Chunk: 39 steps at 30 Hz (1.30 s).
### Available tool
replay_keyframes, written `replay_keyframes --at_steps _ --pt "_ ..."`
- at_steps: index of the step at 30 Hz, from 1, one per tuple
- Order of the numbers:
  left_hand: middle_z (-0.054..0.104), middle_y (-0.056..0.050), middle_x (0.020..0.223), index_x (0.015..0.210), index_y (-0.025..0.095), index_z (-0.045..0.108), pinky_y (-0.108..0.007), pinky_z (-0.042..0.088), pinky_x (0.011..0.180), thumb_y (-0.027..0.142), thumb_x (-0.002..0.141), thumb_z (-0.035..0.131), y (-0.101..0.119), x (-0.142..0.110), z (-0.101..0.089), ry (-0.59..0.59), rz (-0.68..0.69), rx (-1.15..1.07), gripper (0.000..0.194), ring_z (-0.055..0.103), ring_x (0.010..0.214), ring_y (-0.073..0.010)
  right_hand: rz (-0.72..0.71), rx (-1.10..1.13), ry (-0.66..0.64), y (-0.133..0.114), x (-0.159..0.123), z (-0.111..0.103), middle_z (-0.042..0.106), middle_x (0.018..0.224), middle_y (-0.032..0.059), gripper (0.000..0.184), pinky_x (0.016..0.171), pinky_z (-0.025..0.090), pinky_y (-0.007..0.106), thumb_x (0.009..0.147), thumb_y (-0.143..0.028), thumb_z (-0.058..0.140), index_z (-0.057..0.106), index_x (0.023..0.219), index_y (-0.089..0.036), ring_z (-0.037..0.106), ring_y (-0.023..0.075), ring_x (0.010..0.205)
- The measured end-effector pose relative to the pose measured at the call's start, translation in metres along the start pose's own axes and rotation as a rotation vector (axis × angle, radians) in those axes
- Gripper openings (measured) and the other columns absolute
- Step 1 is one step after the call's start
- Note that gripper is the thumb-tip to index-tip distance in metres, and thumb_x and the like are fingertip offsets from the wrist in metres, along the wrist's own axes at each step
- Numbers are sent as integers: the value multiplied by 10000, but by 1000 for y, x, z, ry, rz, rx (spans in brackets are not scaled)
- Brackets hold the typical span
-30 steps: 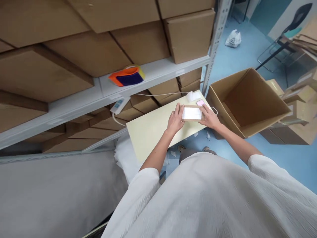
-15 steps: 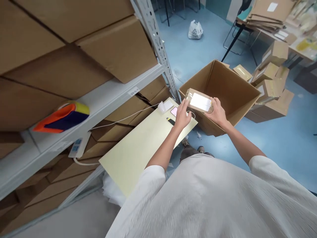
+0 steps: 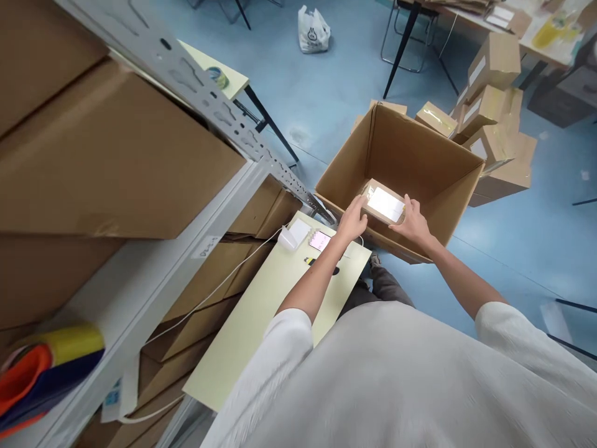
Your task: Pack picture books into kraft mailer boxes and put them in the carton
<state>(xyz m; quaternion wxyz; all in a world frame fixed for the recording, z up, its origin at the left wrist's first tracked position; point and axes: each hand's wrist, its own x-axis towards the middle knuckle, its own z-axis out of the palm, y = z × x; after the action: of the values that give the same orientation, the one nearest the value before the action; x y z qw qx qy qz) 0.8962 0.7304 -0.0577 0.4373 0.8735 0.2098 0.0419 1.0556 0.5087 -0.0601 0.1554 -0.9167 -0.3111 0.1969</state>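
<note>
A small cardboard box [image 3: 372,190] with a white label on top is held between my two hands. My left hand [image 3: 353,219] grips its left end, and my right hand [image 3: 412,222] grips its right end. Both hands are closed on it. The small box is over the near side of a large open carton [image 3: 420,140], at about its opening; how far inside it sits I cannot tell. Under my left forearm is the pale table [image 3: 247,323], which bears a phone [image 3: 319,241] with a lit screen and a black and yellow cutter [image 3: 310,261].
A metal shelf [image 3: 186,255] full of cardboard boxes stands at the left, with coloured rolls [image 3: 51,367] on it. Several taped boxes [image 3: 494,118] are stacked beyond the carton. A white plastic bag [image 3: 313,30] lies on the blue floor. A tape roll [image 3: 217,76] sits on another table.
My hands have carried the small box from beside the carton's near left edge to farther over its opening. The view has shifted, bringing another table with a tape roll into sight.
</note>
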Motion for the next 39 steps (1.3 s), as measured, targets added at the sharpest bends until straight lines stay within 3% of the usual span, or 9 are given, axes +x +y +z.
replay_keyframes --at_steps 5,12,18,21,24,26,32,36,39 --pt "529 -93 1755 1645 228 567 -481 391 1390 140 970 576 -29 53 14 -83 -13 9 681 487 1642 -286 147 116 -132 20 49 41 355 1606 192 1279 1060 614 565 672 -599 944 252 1697 -277 668 428 1310" --pt "647 -118 1614 1556 230 639 -493 479 1301 164 1019 562 -92 129 20 -217 -51 264 546 619 1491 -329 306 235 -216 50 123 131 452 1489 139 1124 1063 610 518 628 -600 950 341 1519 -288 633 375 1298" --pt "702 -150 1501 1521 257 660 -567 385 1316 292 1049 591 -154 163 10 -305 -24 395 478 600 1473 -399 333 215 -297 62 165 208 481 1497 155 1005 972 610 451 722 -581 933 359 1495 -294 661 361 1224" --pt "702 -157 1470 1530 263 651 -603 335 1328 411 1062 615 -198 177 14 -250 -37 349 492 544 1520 -438 333 125 -368 68 187 250 464 1543 159 1056 993 614 457 730 -572 936 339 1552 -287 677 372 1250" --pt "676 -166 1479 1541 242 641 -620 315 1326 435 1068 629 -233 206 36 -227 -48 344 511 489 1564 -464 337 57 -445 73 207 290 446 1583 169 1092 1027 611 463 747 -555 938 319 1603 -279 690 375 1272" --pt "683 -163 1444 1504 213 666 -630 304 1327 393 1045 681 -243 237 62 -266 -57 347 493 487 1561 -474 326 38 -487 75 215 312 422 1618 186 1122 1054 602 468 754 -531 944 296 1632 -271 675 385 1315" --pt "758 -164 1403 1347 199 790 -535 433 1295 229 857 872 -249 323 132 -662 -203 446 498 633 1440 -415 303 41 -573 81 220 345 350 1680 235 1224 1141 560 520 761 -501 963 216 1699 -254 562 426 1455" --pt "807 -192 1346 1258 200 853 -505 536 1221 199 792 917 -280 334 157 -781 -436 529 470 702 1384 -402 306 67 -578 96 225 368 253 1742 240 1288 1188 533 541 740 -500 985 186 1723 -268 481 443 1520" --pt "824 -207 1314 1241 187 867 -516 584 1161 219 803 902 -315 329 174 -834 -525 548 441 754 1317 -407 327 69 -569 110 235 394 189 1772 237 1266 1192 532 549 763 -453 973 175 1732 -287 456 446 1540"
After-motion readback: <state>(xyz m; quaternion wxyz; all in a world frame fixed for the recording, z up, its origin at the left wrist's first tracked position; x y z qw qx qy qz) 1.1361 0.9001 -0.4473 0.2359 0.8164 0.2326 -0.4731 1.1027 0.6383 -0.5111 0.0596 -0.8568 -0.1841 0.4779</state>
